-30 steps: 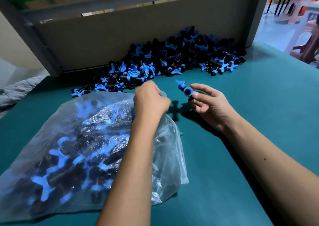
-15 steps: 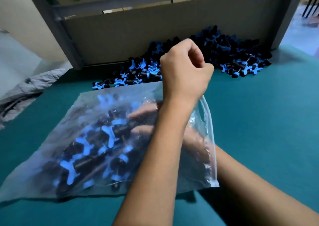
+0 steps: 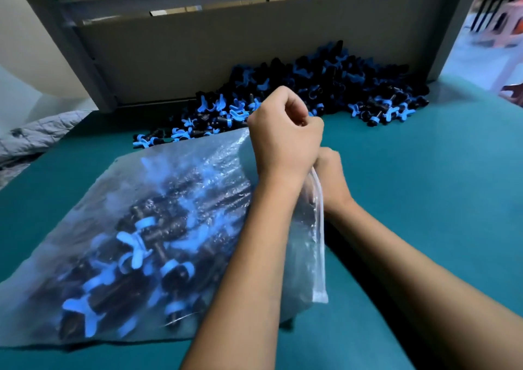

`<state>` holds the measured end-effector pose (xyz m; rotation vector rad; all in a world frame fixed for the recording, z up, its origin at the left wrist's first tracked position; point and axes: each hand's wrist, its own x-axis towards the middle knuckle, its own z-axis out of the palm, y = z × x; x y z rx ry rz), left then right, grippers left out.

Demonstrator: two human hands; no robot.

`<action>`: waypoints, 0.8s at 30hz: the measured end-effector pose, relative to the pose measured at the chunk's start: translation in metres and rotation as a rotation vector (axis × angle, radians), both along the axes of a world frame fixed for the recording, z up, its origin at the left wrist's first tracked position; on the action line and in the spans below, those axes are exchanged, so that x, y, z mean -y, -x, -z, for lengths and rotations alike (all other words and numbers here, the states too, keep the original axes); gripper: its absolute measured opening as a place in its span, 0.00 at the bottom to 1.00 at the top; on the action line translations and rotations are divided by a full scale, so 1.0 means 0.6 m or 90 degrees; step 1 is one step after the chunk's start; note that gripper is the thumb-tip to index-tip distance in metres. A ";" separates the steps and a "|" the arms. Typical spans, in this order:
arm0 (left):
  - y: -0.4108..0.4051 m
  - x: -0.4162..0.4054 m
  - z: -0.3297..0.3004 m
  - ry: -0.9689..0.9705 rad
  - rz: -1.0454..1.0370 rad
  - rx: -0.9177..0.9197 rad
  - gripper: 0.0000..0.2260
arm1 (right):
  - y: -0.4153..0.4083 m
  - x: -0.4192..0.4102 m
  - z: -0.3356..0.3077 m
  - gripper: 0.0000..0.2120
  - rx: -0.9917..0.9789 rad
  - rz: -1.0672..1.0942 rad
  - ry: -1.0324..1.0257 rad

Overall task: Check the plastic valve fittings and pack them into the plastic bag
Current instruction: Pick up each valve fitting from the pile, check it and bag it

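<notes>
Surface: teal table (image 3: 424, 200), grey backboard (image 3: 226, 52) along the far edge.
Stock: loose pile of black-and-blue valve fittings (image 3: 325, 86) heaped against the backboard, far centre.
Container: clear plastic bag (image 3: 141, 214), near left, lying flat, well filled with fittings; mouth facing right.
Left hand (image 3: 283, 137): fingers curled tight, pinching the raised upper lip of the mouth.
Right hand (image 3: 329, 171): at the mouth, mostly hidden behind the left; finger state cannot be told.
Step, judged: loading a fitting into the bag. Next calls for a reach to the pile.
</notes>
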<state>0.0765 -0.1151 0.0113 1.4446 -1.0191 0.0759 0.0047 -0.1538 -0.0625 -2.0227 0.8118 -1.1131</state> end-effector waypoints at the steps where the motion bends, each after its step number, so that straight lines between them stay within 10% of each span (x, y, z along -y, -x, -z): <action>1: -0.003 0.005 0.013 -0.019 0.000 0.006 0.06 | 0.009 0.020 -0.005 0.13 -0.016 0.081 0.019; 4: -0.011 0.019 0.062 -0.165 -0.011 0.029 0.05 | 0.054 0.111 0.004 0.07 -0.133 0.278 0.042; 8: -0.002 0.027 0.121 -0.314 0.011 0.082 0.06 | 0.098 0.210 0.014 0.27 -0.423 0.369 0.076; 15: 0.002 0.039 0.143 -0.376 0.010 0.100 0.07 | 0.150 0.317 -0.006 0.63 -0.467 0.383 -0.079; 24: 0.002 0.043 0.149 -0.378 0.007 0.065 0.06 | 0.113 0.302 0.009 0.22 -0.442 0.232 0.043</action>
